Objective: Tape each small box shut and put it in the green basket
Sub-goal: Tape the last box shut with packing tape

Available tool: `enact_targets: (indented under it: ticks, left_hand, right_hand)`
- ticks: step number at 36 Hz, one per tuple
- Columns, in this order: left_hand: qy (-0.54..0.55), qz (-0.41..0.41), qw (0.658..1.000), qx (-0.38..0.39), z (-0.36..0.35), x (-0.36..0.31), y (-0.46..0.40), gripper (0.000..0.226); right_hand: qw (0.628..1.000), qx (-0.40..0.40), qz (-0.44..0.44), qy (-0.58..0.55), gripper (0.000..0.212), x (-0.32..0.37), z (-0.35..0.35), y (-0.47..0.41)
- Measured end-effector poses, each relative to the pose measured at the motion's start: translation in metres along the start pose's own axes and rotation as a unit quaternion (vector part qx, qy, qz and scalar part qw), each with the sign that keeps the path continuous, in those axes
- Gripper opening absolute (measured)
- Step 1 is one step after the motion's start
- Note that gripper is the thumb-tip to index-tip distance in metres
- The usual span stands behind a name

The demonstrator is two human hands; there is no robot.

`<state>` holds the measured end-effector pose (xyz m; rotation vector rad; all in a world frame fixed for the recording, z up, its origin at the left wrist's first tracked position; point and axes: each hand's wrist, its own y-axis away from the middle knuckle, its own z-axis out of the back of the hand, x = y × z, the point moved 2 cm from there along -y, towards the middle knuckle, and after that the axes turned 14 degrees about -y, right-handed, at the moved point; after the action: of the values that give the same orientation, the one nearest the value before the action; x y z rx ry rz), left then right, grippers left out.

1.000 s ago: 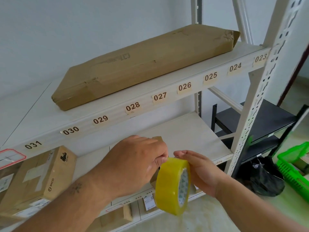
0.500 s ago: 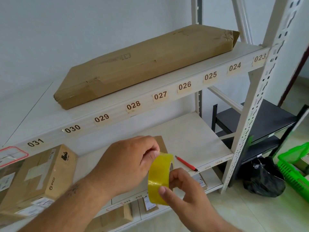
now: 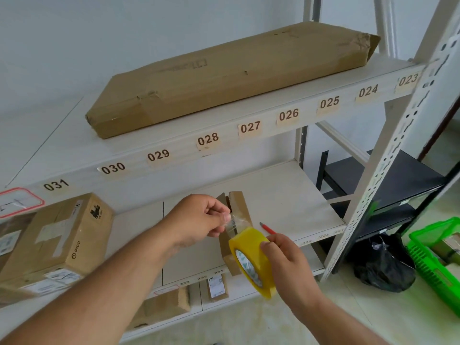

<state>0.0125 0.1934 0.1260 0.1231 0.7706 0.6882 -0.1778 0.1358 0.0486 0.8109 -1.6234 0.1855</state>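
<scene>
A small brown box (image 3: 237,207) lies on the middle shelf (image 3: 286,195) with its far flaps standing open. My left hand (image 3: 199,220) pinches the free end of clear tape just above the box. My right hand (image 3: 286,260) grips the yellow tape roll (image 3: 251,257) at the box's near end, a short strip of tape stretched between the two hands. The green basket (image 3: 433,260) stands on the floor at the right edge with boxes inside.
A red pen (image 3: 267,229) lies on the shelf right of the box. A larger carton (image 3: 57,240) sits at the left of the same shelf. A long brown parcel (image 3: 224,78) fills the upper shelf. A black bag (image 3: 383,265) lies beside the basket.
The hands have drawn apart: my left hand holds the tape end while my right hand has pulled the roll down and toward me, uncovering the small box and stretching out a strip.
</scene>
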Motion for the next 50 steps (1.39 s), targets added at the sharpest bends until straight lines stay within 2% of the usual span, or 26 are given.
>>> enact_targets:
  ticks: [3,9,13,16,19,21,23,28,33,38,40,43,47,50]
  left_hand:
    - [0.029,0.021,0.999,0.011,-0.002,0.006,-0.001,0.004]
    - [-0.052,-0.005,0.997,-0.051,-0.009,-0.002,0.0,0.012]
    - [-0.116,-0.056,0.987,-0.1,-0.009,-0.01,-0.003,0.016]
    - [-0.125,-0.081,0.979,-0.14,-0.006,-0.017,-0.005,0.016]
    - [-0.119,-0.093,0.966,-0.208,0.009,-0.02,-0.014,0.015]
    - [-0.134,-0.102,0.958,-0.23,0.017,-0.016,-0.027,0.013]
    - [-0.148,-0.093,0.962,-0.211,0.017,-0.004,-0.043,0.012]
    - [-0.159,-0.04,0.975,-0.15,0.004,0.024,-0.081,0.013]
    - [-0.118,-0.041,0.986,-0.111,0.0,0.032,-0.11,0.016]
    - [-0.101,-0.063,0.99,-0.081,0.002,0.046,-0.129,0.017]
    - [-0.091,-0.072,0.99,-0.078,0.004,0.052,-0.137,0.018]
    - [-0.056,-0.077,0.992,-0.081,0.007,0.06,-0.152,0.02]
    - [-0.074,-0.081,0.988,-0.104,0.019,0.057,-0.166,0.024]
    - [-0.091,-0.079,0.988,-0.099,0.023,0.059,-0.18,0.028]
  right_hand:
    - [1.0,0.001,0.005,0.005,0.028,0.002,0.002,-0.002]
    - [0.999,0.031,0.026,0.027,0.022,0.007,0.004,-0.005]
    - [0.993,0.037,0.056,0.095,0.031,0.012,0.005,-0.009]
    - [0.982,0.015,0.073,0.173,0.028,0.016,0.008,-0.012]
    - [0.97,0.019,0.007,0.242,0.052,0.004,0.016,-0.017]
    - [0.964,0.018,-0.047,0.263,0.06,-0.011,0.023,-0.02]
    - [0.957,0.006,-0.076,0.281,0.059,-0.02,0.029,-0.023]
    - [0.939,-0.009,-0.087,0.334,0.052,-0.027,0.018,-0.024]
    - [0.932,-0.003,-0.112,0.344,0.063,-0.029,0.009,-0.024]
    - [0.948,0.004,-0.149,0.282,0.038,-0.029,0.006,-0.03]
    - [0.946,0.005,-0.147,0.29,0.043,-0.028,0.001,-0.035]
    - [0.938,-0.005,-0.147,0.314,0.028,-0.025,-0.011,-0.045]
    - [0.915,-0.013,-0.167,0.366,0.042,-0.039,-0.017,-0.054]
    - [0.911,-0.011,-0.202,0.359,0.041,-0.064,-0.011,-0.053]
